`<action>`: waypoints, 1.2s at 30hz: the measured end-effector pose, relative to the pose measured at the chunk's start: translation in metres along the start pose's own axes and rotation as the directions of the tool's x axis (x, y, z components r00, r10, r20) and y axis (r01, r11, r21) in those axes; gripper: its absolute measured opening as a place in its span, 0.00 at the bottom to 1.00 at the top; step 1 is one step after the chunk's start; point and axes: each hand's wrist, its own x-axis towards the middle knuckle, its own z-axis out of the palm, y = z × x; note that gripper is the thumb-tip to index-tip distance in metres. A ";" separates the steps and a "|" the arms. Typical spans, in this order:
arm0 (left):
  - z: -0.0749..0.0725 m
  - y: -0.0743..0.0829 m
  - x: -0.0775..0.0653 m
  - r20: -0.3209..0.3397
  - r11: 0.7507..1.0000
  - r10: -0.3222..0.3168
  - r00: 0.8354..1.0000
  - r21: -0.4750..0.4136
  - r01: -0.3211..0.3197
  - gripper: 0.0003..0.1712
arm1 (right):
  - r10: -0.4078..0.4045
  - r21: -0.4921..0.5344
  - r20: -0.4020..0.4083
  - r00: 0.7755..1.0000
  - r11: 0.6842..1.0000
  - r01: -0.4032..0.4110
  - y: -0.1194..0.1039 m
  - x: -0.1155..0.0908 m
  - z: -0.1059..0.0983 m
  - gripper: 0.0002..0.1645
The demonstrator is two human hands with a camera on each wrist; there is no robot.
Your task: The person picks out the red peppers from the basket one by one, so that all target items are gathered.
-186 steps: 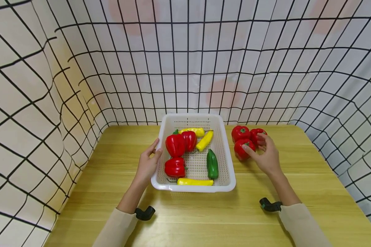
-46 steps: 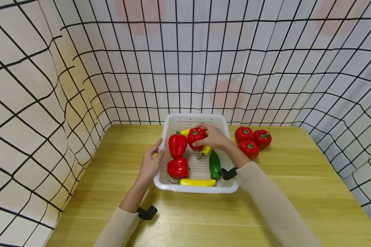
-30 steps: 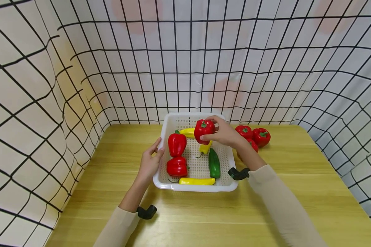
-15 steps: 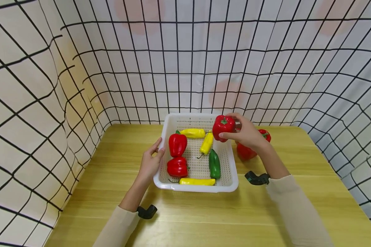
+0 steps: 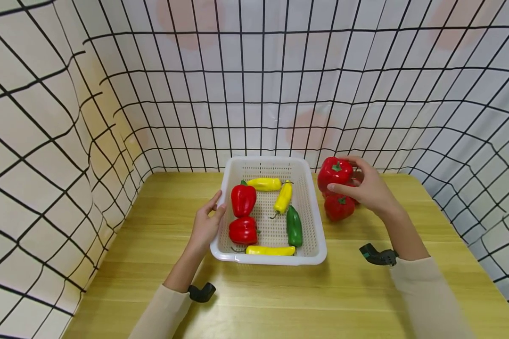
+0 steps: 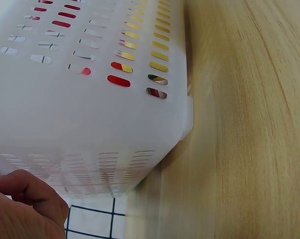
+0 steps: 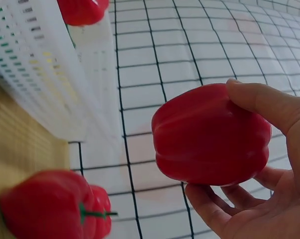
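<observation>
My right hand holds a glossy red bell pepper between thumb and fingers, up off the table in the right wrist view. Beneath it in the head view, right of the basket, another red bell pepper sits on the table; others behind are mostly hidden. With thumb at the rim and fingers outside, my left hand grips the left side of a white perforated plastic basket. Inside lie two red bell peppers, one upright and one on its side, three long yellow peppers and a green pepper.
The basket stands on a wood-grain table. A black wire grid over pale sheeting rises along the back and both sides. A black wrist mount sticks out from the right sleeve, another from the left.
My right hand has lifted a red bell pepper out of the basket and carried it right, over the peppers on the table. My left hand stays on the basket's side.
</observation>
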 end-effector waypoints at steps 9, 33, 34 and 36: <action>0.000 -0.001 0.000 0.004 1.000 0.022 1.000 0.007 -0.022 0.30 | 0.006 -0.059 -0.090 0.996 0.998 -0.011 0.014 -0.021 -0.030 0.50; -0.002 -0.001 0.000 0.015 1.000 0.011 1.000 -0.019 -0.010 0.30 | 0.086 -0.114 -0.173 0.981 0.988 -0.107 0.071 -0.056 -0.068 0.53; -0.001 -0.002 0.000 0.015 1.000 0.011 1.000 -0.018 -0.011 0.30 | 0.086 -0.116 -0.171 0.981 0.988 -0.107 0.074 -0.055 -0.068 0.52; -0.002 -0.002 0.000 0.015 1.000 0.013 1.000 -0.015 -0.013 0.30 | 0.089 -0.115 -0.159 0.983 0.988 -0.108 0.081 -0.054 -0.066 0.51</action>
